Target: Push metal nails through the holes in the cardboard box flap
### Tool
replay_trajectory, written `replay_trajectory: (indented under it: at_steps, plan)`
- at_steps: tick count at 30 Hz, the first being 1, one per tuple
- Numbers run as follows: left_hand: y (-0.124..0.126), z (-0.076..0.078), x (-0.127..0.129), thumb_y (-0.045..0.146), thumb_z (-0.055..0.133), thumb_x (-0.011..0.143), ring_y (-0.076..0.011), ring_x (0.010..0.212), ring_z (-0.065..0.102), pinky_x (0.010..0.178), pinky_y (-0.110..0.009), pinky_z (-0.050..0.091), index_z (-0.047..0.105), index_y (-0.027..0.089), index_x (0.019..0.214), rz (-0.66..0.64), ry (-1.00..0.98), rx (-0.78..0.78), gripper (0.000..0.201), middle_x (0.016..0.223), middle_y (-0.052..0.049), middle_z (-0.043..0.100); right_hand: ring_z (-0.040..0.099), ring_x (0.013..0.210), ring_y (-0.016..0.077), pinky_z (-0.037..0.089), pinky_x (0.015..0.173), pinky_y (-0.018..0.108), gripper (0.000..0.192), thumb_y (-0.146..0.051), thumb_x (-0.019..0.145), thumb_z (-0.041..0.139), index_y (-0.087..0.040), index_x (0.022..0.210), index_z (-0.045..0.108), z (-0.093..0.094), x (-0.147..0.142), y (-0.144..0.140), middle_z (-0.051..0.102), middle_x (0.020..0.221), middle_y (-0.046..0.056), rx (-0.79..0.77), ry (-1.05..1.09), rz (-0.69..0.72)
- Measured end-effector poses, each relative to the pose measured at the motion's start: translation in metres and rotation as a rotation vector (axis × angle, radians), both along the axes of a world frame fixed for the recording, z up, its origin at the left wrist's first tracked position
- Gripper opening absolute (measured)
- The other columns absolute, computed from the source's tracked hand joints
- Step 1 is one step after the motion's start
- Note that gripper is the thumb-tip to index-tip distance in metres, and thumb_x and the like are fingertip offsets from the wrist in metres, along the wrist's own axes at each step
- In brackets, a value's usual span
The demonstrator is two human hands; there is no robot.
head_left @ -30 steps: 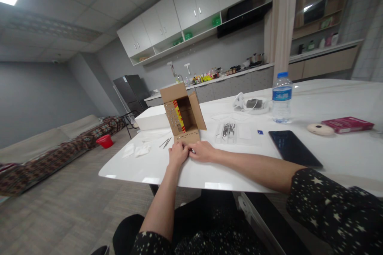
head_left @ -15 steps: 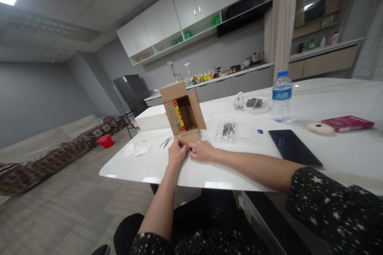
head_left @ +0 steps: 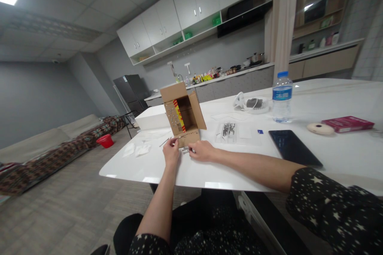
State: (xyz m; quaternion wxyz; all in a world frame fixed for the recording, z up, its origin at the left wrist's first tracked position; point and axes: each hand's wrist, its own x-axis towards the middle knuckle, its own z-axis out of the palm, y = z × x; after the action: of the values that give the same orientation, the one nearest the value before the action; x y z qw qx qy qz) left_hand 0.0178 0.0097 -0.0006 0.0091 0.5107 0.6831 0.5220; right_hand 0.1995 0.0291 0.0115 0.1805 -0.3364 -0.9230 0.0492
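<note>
An open cardboard box point(head_left: 195, 115) stands on the white table with its front flap point(head_left: 187, 140) lowered towards me. Small pieces sit in rows on the flap and the side panel. My left hand point(head_left: 171, 150) is at the flap's left corner, fingers curled together; what they pinch is too small to name. Just beside it lies a thin dark rod point(head_left: 164, 142), partly covered. Several small metal pieces point(head_left: 185, 150) rest on the table between my hands. My right hand point(head_left: 202, 150) lies at their right end with bent, closed fingertips, whose contents are hidden.
A clear plastic case point(head_left: 227, 132) with metal pieces lies right of the box. Further right are a tablet point(head_left: 295, 147), a water bottle point(head_left: 282, 97), a pale rounded object point(head_left: 320, 128) and a magenta box point(head_left: 347, 123). White packets point(head_left: 143, 150) lie at left.
My left hand has moved left, away from my right hand, to the flap's left corner, uncovering the metal pieces and partly covering the thin rods. The right hand has barely moved.
</note>
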Motion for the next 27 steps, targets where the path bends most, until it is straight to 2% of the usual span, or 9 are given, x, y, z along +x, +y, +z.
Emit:
replay_trajectory:
  at_steps: [9,13,18,23,27]
  plan:
    - [-0.0043,0.0065,0.0026,0.033,0.053,0.081,-0.0195,0.080,0.066,0.079,-0.031,0.050,0.069,0.016,0.095,0.108,-0.027,-0.030,0.027,0.097,-0.009,0.074,0.067,0.085,0.0236,0.042,0.066,0.029,0.026,-0.035,0.091,0.045,-0.024,0.104,0.065,-0.0003,-0.0005,-0.0010,0.073,0.093,0.006,0.000,-0.002,-0.025]
    - [-0.0047,0.0083,0.0046,0.033,0.052,0.083,-0.0188,0.076,0.065,0.077,-0.031,0.049,0.069,0.017,0.096,0.115,-0.008,-0.038,0.027,0.095,-0.008,0.074,0.068,0.085,0.0234,0.042,0.066,0.029,0.026,-0.034,0.091,0.045,-0.024,0.104,0.065,-0.0002,-0.0004,-0.0009,0.073,0.093,0.006,-0.003,0.002,-0.021]
    - [-0.0018,0.0067,0.0060,0.031,0.050,0.085,-0.0182,0.072,0.060,0.078,-0.031,0.048,0.069,0.017,0.097,0.094,0.106,-0.037,0.027,0.094,-0.007,0.072,0.068,0.084,0.0233,0.042,0.066,0.029,0.026,-0.034,0.091,0.044,-0.024,0.104,0.064,0.0007,0.0000,-0.0011,0.073,0.094,0.006,0.000,-0.003,-0.018]
    - [0.0010,0.0062,0.0080,0.029,0.049,0.087,-0.0190,0.078,0.061,0.085,-0.032,0.048,0.070,0.018,0.103,0.096,0.223,-0.026,0.028,0.100,-0.008,0.069,0.068,0.083,0.0242,0.041,0.063,0.030,0.028,-0.034,0.090,0.042,-0.024,0.103,0.064,-0.0003,0.0005,-0.0004,0.073,0.092,0.006,0.019,0.008,-0.008]
    - [0.0027,0.0068,0.0096,0.031,0.044,0.092,-0.0225,0.092,0.063,0.091,-0.034,0.047,0.070,0.016,0.110,0.106,0.296,-0.060,0.034,0.104,-0.011,0.067,0.068,0.084,0.0245,0.041,0.064,0.030,0.028,-0.035,0.090,0.042,-0.024,0.103,0.064,-0.0019,0.0005,0.0011,0.073,0.093,0.007,0.013,-0.002,-0.007]
